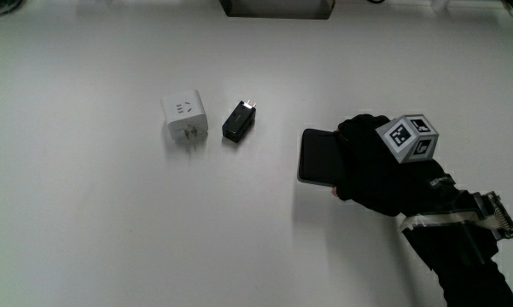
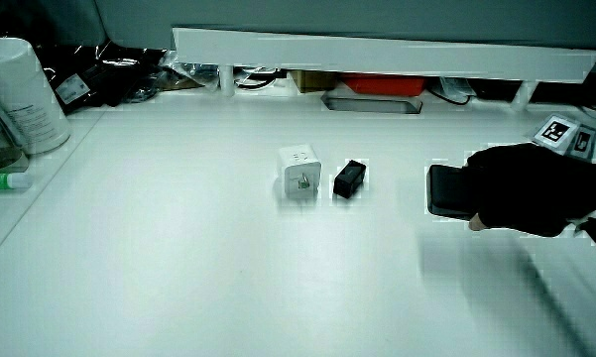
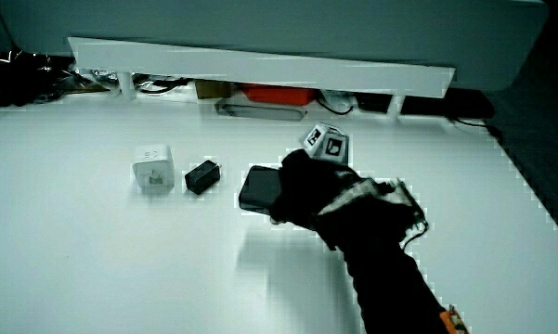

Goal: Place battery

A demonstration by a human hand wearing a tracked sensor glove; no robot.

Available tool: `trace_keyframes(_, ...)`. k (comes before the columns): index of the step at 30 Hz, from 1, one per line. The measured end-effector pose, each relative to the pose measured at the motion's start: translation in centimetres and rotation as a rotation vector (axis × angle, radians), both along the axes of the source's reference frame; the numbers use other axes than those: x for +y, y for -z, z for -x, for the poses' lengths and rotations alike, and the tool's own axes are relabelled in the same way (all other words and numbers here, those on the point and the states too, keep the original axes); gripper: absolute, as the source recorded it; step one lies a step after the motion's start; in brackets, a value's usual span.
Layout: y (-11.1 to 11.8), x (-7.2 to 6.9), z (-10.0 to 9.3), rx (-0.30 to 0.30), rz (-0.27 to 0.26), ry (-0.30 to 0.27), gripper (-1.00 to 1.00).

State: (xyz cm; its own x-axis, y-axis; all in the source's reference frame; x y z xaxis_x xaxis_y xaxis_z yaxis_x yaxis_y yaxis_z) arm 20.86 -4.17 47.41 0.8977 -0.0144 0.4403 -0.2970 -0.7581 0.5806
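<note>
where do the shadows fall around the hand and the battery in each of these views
Main view: only a faint shadow beside the hand and the battery. In a side view, a soft grey shadow lies on the table nearer the person than the battery; likewise under the hand.

The hand (image 1: 371, 166) hides much of the flat black battery (image 1: 316, 157).

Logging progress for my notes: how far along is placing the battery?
Done: nothing clearly finished. In hand: the hand grips the flat black battery, low over or on the table, near the small black adapter and white plug. Left: release it and pull away.
</note>
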Motion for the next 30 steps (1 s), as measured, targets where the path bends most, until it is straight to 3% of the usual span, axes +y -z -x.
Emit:
trace_keyframes(5, -2.3, -0.1, -1.7, 0.008, 0.034, -0.071, 0.0)
trace_keyframes(10, -4.3, 0.1, -2.6, 0.024, 0.083, -0.095, 0.0)
trace_keyframes(14, -5.7, 0.1, -2.9, 0.043, 0.09, -0.117, 0.0)
trace_keyframes(25, -7.3, 0.4, -2.7, 0.067, 0.128, -0.112, 0.0)
trace_keyframes(30, -7.1, 0.5, -2.4, 0.06, 0.155, -0.106, -0.23)
